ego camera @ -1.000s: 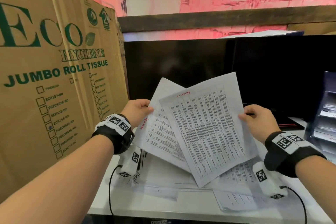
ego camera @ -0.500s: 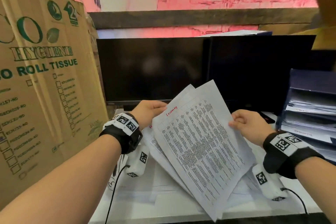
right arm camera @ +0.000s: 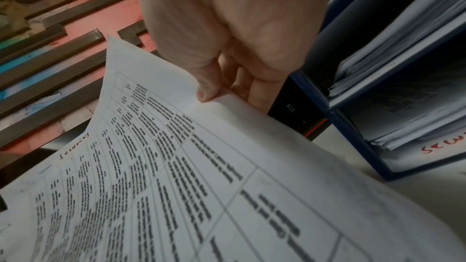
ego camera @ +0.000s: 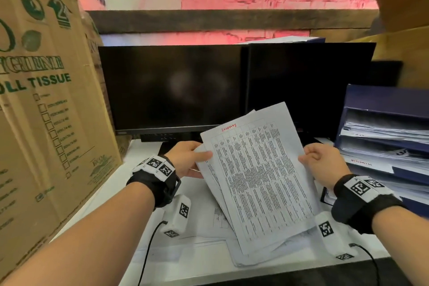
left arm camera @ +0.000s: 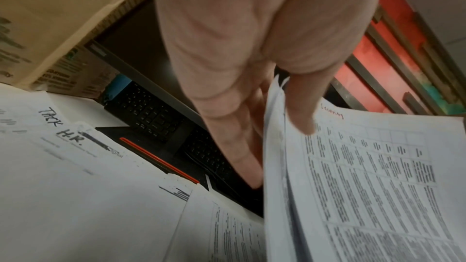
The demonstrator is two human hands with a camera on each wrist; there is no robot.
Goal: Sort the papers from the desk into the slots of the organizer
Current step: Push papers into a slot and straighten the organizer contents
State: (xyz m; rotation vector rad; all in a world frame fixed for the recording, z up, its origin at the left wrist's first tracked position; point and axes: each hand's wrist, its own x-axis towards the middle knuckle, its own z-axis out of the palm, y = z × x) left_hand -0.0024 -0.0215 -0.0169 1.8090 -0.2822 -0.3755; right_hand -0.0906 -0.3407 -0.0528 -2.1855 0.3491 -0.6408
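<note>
Head view: the two fanned sheets seen a second ago are now squared into one overlapping set of papers [ego camera: 257, 181], and the camera has panned right, bringing the blue organizer [ego camera: 385, 100] into frame at the desk's right edge. Judgement: collation of this set is finished, and the next step is transfer to a slot.

The left hand [ego camera: 188, 160] pinches the set's left edge, thumb on top; in the left wrist view its fingers [left arm camera: 237, 146] lie behind the sheets. The right hand [ego camera: 322, 162] pinches the right edge, thumb over the top sheet in the right wrist view.

Location: the set is held above the white desk [ego camera: 116, 193], over the loose papers lying there and in front of the dark monitor [ego camera: 171, 88].

Orientation: the long axis runs from the near lower edge up and away, leaning slightly left. The top edge, with a red handwritten heading, points toward the monitor. The printed face is up, toward the camera.

A slot label [right arm camera: 443, 144] in red script resembles that heading; the exact wording cannot be read. The cardboard box [ego camera: 46, 111] stands at the left.
</note>
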